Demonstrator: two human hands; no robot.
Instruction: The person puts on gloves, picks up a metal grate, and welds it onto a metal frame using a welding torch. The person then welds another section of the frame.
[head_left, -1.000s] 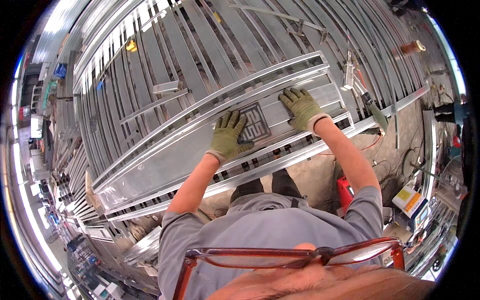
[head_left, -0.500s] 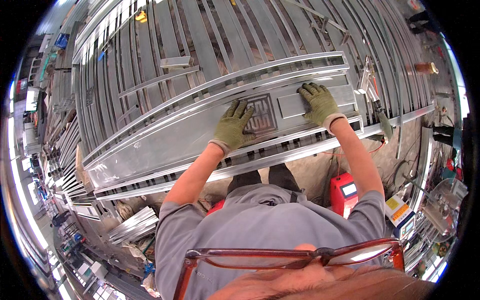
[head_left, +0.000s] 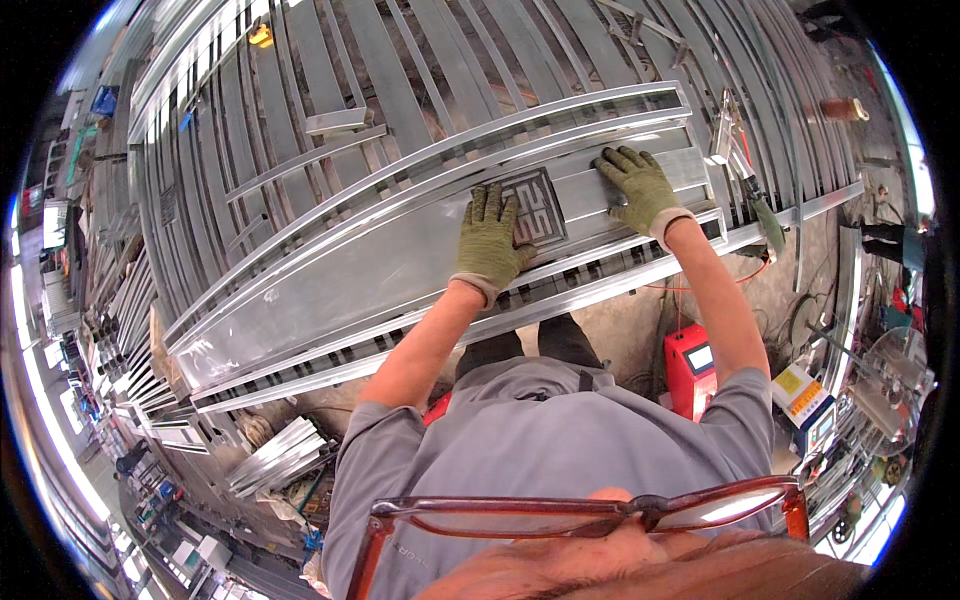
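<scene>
Long silvery panel (head_left: 400, 258), dark square fretwork (head_left: 538, 206)

Left hand (head_left: 489, 243), green-gloved: palm down, fingers (head_left: 479, 206) extended forward and slightly parted, thumb (head_left: 524, 257) out to the right. Right hand (head_left: 643, 192), likewise gloved: palm down, fingers pointing forward and leftward. Left forearm (head_left: 424, 342) and right forearm (head_left: 714, 296): bare, reaching forward, angled inward; hands apart.

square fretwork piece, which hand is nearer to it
Left. The left hand is right at the left edge of the square fretwork piece, overlapping it slightly in view; the right hand is apart from it, farther right, on a metal strip.
</scene>
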